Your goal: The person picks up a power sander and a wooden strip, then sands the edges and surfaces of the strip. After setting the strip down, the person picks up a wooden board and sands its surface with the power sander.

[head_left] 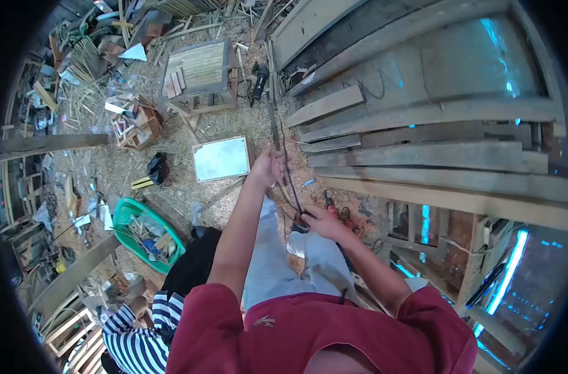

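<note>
My left hand point(270, 166) is stretched out ahead of me, its fingers closed around a dark cable point(290, 177) that hangs in strands. Closer to my body, my right hand point(321, 222) grips a lower part of the same cable between thumb and fingers. From my left hand the dark line runs on upward beside the stacked boards. Near its far end lies a black power tool point(259, 81), whose exact kind I cannot make out. Below my right hand, a red and black object point(339, 212) rests on the floor, partly in shade.
Long wooden boards point(415, 153) lean on the right. A white-topped box point(221, 159) and a slatted low table point(198, 68) stand ahead. On the left are a green tub point(125, 234) of scraps and a person in a striped sleeve point(134, 340). Shavings cover the floor.
</note>
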Action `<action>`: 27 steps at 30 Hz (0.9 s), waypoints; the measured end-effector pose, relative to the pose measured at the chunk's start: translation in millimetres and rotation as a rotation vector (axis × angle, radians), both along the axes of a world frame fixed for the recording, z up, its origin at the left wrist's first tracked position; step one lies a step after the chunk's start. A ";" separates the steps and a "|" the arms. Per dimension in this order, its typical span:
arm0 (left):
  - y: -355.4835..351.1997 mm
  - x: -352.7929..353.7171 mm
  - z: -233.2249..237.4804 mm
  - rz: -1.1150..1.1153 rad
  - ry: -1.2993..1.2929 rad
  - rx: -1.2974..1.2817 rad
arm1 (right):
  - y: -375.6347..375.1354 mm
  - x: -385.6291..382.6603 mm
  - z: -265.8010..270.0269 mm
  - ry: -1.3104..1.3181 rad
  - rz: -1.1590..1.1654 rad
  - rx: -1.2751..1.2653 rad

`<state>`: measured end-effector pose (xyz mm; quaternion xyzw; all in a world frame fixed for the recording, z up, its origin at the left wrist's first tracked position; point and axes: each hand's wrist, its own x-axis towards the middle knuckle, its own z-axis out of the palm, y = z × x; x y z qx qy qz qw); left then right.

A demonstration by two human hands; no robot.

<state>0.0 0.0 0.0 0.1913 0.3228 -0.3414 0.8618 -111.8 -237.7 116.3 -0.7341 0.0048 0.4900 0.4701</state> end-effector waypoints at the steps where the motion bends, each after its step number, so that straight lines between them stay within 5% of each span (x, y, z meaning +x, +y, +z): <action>1: -17.2 -1.2 7.3 -0.007 0.031 0.093 | -15.9 -14.8 0.8 0.010 -0.064 0.002; 5: 32.8 39.1 -20.0 0.077 -0.210 0.348 | 36.5 42.5 -45.6 -0.235 -0.197 -0.184; 10: 78.7 7.9 -17.0 -0.175 -0.237 0.585 | 50.3 111.3 -117.1 -0.160 -0.325 -0.299; 15: 102.4 -4.6 -46.3 -0.103 -0.057 0.571 | 94.4 199.7 -136.1 -0.223 -0.314 -0.247; 18: 107.3 11.1 -53.1 -0.029 0.016 0.640 | 113.2 246.9 -193.8 -0.314 -0.349 -0.149; 23: 101.1 20.6 -130.1 -0.050 -0.037 0.910 | 159.3 346.2 -304.6 0.025 -0.595 -0.068; 27: 85.0 24.9 -176.3 0.006 0.117 0.859 | 204.9 432.2 -424.4 0.392 -0.856 -0.085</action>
